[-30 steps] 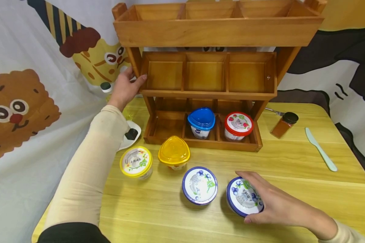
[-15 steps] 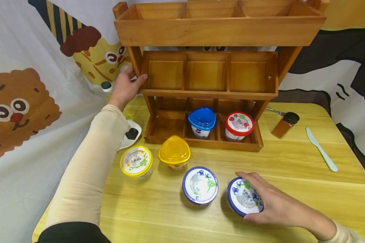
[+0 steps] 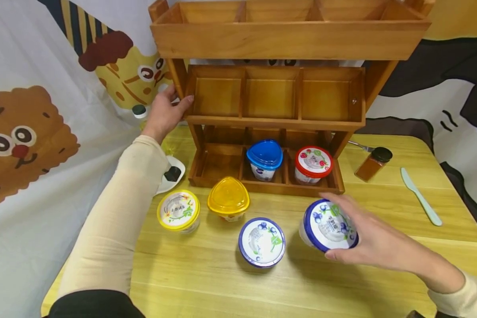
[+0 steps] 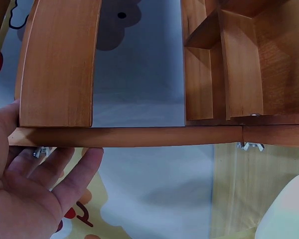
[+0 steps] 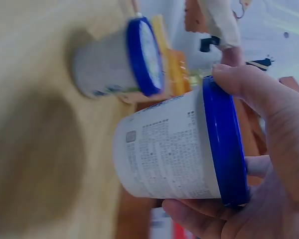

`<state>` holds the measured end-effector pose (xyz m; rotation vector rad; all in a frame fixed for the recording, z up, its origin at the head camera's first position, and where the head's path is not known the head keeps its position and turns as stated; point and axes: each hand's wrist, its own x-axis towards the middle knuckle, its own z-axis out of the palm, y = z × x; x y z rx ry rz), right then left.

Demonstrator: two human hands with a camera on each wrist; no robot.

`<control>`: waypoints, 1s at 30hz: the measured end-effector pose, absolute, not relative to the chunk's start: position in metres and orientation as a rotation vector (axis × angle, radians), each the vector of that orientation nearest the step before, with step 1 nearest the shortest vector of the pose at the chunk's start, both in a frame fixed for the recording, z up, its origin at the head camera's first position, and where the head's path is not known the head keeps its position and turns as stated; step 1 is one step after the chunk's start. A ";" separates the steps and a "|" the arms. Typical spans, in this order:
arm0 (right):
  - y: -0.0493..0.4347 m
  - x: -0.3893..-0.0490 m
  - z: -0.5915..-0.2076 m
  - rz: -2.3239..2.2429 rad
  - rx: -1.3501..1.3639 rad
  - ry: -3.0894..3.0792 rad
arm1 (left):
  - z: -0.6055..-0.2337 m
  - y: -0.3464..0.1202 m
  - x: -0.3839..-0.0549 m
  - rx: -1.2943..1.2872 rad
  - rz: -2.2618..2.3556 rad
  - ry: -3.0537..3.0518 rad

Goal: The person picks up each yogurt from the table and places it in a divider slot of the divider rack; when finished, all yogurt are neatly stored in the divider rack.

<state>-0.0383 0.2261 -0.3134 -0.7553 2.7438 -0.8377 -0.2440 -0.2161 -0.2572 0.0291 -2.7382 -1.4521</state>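
Observation:
My right hand (image 3: 375, 240) grips a tub with a blue-rimmed blueberry lid (image 3: 330, 226), thumb and fingers round its rim. In the right wrist view this tub (image 5: 164, 149) is tilted and raised off the table, its printed side showing. My left hand (image 3: 166, 114) holds the left upright of the wooden shelf rack (image 3: 286, 42), thumb in front and fingers behind; the left wrist view shows this hand (image 4: 42, 181) around the post. A second blueberry tub (image 3: 261, 243) stands on the table to the left of the held one.
Near the rack stand a yellow-lidded round tub (image 3: 178, 210) and an orange-lidded tub (image 3: 228, 196). A blue-lidded tub (image 3: 264, 154) and a red-lidded tub (image 3: 313, 162) sit in the bottom tier. To the right lie a spice jar (image 3: 373, 164) and a pale green knife (image 3: 421, 196).
My right hand has lifted the blueberry tub off the table and moved it slightly forward and right, tilting it. The left hand keeps its place on the rack.

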 end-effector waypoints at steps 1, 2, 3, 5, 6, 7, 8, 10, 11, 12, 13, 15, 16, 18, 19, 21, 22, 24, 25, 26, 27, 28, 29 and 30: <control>0.225 -0.044 -0.308 -0.847 -0.771 2.753 | -0.257 -0.216 -0.244 0.029 -1.455 -2.736; 0.224 -0.049 -0.302 -0.861 -0.782 2.754 | -0.257 -0.216 -0.244 0.024 -1.450 -2.732; 0.222 -0.055 -0.298 -0.868 -0.798 2.758 | -0.257 -0.216 -0.243 0.021 -1.448 -2.729; 0.218 -0.065 -0.289 -0.869 -0.825 2.767 | -0.258 -0.216 -0.243 0.013 -1.448 -2.721; 0.215 -0.070 -0.286 -0.867 -0.838 2.772 | -0.258 -0.216 -0.243 0.009 -1.446 -2.718; 0.213 -0.075 -0.283 -0.869 -0.859 2.774 | -0.258 -0.216 -0.243 0.010 -1.448 -2.717; 0.210 -0.080 -0.280 -0.868 -0.876 2.776 | -0.258 -0.216 -0.243 0.009 -1.444 -2.718; 0.204 -0.089 -0.275 -0.880 -0.901 2.777 | -0.257 -0.216 -0.244 0.001 -1.444 -2.713; 0.200 -0.093 -0.273 -0.883 -0.904 2.777 | -0.257 -0.216 -0.244 0.000 -1.443 -2.712; 0.197 -0.097 -0.270 -0.881 -0.910 2.779 | -0.257 -0.216 -0.244 -0.005 -1.435 -2.711; 0.194 -0.101 -0.268 -0.878 -0.915 2.777 | -0.256 -0.216 -0.244 -0.007 -1.433 -2.710; 0.186 -0.109 -0.264 -0.880 -0.915 2.765 | -0.255 -0.216 -0.244 -0.013 -1.432 -2.704; 0.182 -0.113 -0.262 -0.880 -0.915 2.757 | -0.255 -0.216 -0.244 -0.012 -1.434 -2.704; 0.174 -0.121 -0.260 -0.875 -0.919 2.750 | -0.254 -0.216 -0.244 -0.013 -1.435 -2.702; 0.170 -0.125 -0.259 -0.875 -0.925 2.747 | -0.254 -0.216 -0.244 -0.010 -1.441 -2.703; 0.162 -0.132 -0.259 -0.882 -0.926 2.748 | -0.255 -0.216 -0.244 -0.006 -1.451 -2.703; 0.158 -0.135 -0.258 -0.886 -0.928 2.749 | -0.255 -0.216 -0.244 -0.010 -1.449 -2.703; 0.150 -0.142 -0.259 -0.891 -0.943 2.749 | -0.256 -0.217 -0.245 -0.013 -1.444 -2.704; 0.147 -0.145 -0.259 -0.896 -0.950 2.746 | -0.256 -0.217 -0.245 -0.015 -1.440 -2.705; 0.143 -0.147 -0.260 -0.906 -0.955 2.741 | -0.257 -0.217 -0.245 -0.014 -1.444 -2.705; 0.139 -0.150 -0.261 -0.910 -0.959 2.735 | -0.257 -0.217 -0.245 -0.014 -1.443 -2.705; 0.135 -0.152 -0.262 -0.917 -0.966 2.728 | -0.257 -0.217 -0.245 -0.015 -1.438 -2.705; 0.131 -0.155 -0.263 -0.924 -0.972 2.722 | -0.257 -0.218 -0.245 -0.015 -1.437 -2.706; 0.128 -0.156 -0.263 -0.935 -0.980 2.714 | -0.257 -0.218 -0.245 -0.015 -1.437 -2.706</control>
